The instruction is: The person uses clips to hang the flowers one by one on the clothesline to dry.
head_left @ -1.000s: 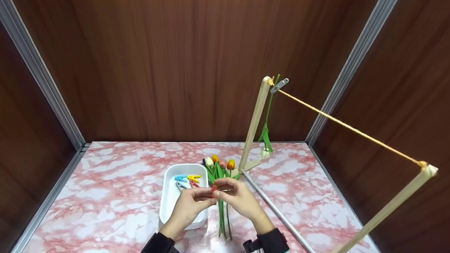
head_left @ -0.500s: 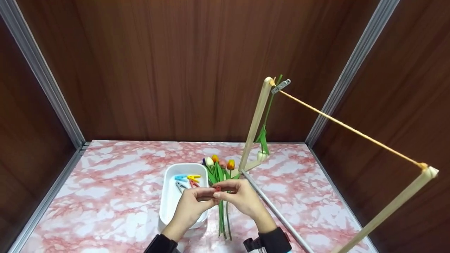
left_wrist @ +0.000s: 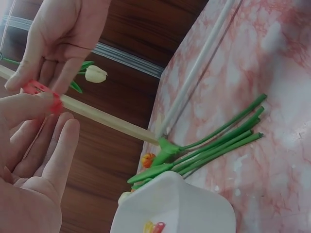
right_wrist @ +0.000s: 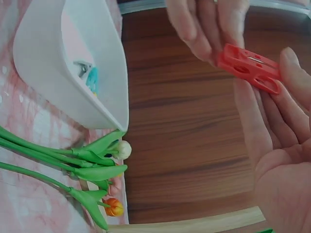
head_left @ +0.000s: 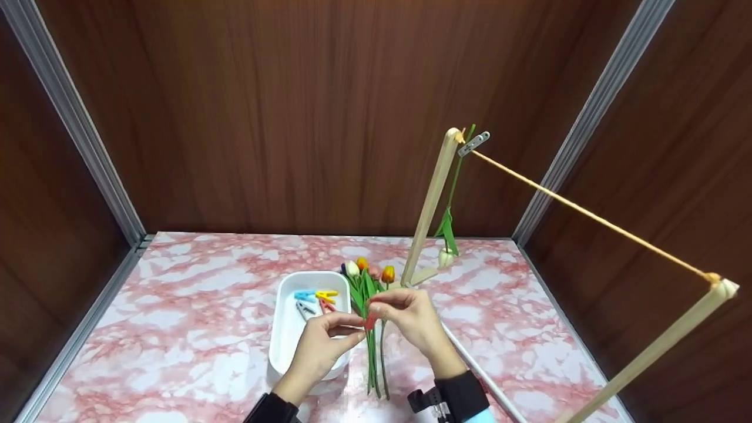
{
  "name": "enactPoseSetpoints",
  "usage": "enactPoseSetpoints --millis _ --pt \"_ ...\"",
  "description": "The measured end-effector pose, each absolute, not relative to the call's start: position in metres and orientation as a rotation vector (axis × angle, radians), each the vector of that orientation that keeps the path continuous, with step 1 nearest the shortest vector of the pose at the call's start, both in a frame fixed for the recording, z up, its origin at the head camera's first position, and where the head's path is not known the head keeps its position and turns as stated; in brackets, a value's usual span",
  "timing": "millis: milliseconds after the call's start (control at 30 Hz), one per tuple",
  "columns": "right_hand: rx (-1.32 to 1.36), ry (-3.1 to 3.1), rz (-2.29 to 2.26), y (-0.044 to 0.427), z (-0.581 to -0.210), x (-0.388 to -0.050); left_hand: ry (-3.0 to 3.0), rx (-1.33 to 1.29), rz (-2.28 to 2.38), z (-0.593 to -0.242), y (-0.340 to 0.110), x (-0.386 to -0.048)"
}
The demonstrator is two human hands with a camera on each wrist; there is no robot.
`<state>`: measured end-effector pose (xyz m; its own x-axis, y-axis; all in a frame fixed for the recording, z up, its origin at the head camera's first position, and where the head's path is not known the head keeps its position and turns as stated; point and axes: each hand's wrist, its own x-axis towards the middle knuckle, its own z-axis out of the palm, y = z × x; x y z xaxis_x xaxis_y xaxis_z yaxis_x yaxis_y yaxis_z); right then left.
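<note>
A red plastic clothespin [head_left: 370,322] is held between both hands, in front of the tulip stems in the head view. My left hand [head_left: 320,343] pinches one end of it with thumb and fingers. At the other end, my right hand [head_left: 411,322] grips it between thumb and fingers. The right wrist view shows the clothespin [right_wrist: 250,68] from the side, its metal spring visible. Beneath the hands lies a bunch of tulips [head_left: 365,288] with white, orange and pink heads. Left of them stands a white tray [head_left: 278,341] with blue, yellow, grey and red clothespins [head_left: 315,298].
On the right is a wooden frame [head_left: 430,205] with a yellow rope [head_left: 587,214] strung between its posts. One white tulip [head_left: 446,257] hangs head down from the rope by a grey clothespin [head_left: 473,143]. A pale bar [head_left: 476,370] runs along the tabletop.
My right hand has risen slightly, and the red clothespin between the hands now shows more of its length. The left hand stays nearly in place.
</note>
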<state>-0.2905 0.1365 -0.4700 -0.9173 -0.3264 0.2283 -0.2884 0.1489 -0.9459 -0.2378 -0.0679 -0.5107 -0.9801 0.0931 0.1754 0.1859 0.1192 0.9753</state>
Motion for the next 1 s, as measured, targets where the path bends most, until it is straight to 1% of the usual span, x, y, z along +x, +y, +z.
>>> enactPoseSetpoints --millis 167,300,533,700,867,1000 --pt "-0.514 2.422 -2.089 0.147 -0.466 -0.297 -2.455 -0.427 -1.798 -0.520 -0.063 -0.240" --pt "-0.419 2.479 -2.107 0.154 -0.465 -0.301 -2.615 -0.554 -1.586 -0.525 -0.053 -0.247" --pt "-0.433 2.543 -2.081 0.162 -0.469 -0.300 -2.820 -0.653 -1.011 -0.527 -0.032 -0.267" --pt "-0.410 2.538 -2.113 0.171 -0.477 -0.298 -2.844 -0.690 -0.632 -0.535 -0.019 -0.277" --pt "-0.363 2.490 -2.181 0.181 -0.484 -0.296 -2.764 -0.756 -0.147 -0.548 -0.006 -0.276" --pt "-0.348 2.487 -2.201 0.185 -0.487 -0.295 -2.659 -0.786 0.098 -0.561 0.004 -0.275"
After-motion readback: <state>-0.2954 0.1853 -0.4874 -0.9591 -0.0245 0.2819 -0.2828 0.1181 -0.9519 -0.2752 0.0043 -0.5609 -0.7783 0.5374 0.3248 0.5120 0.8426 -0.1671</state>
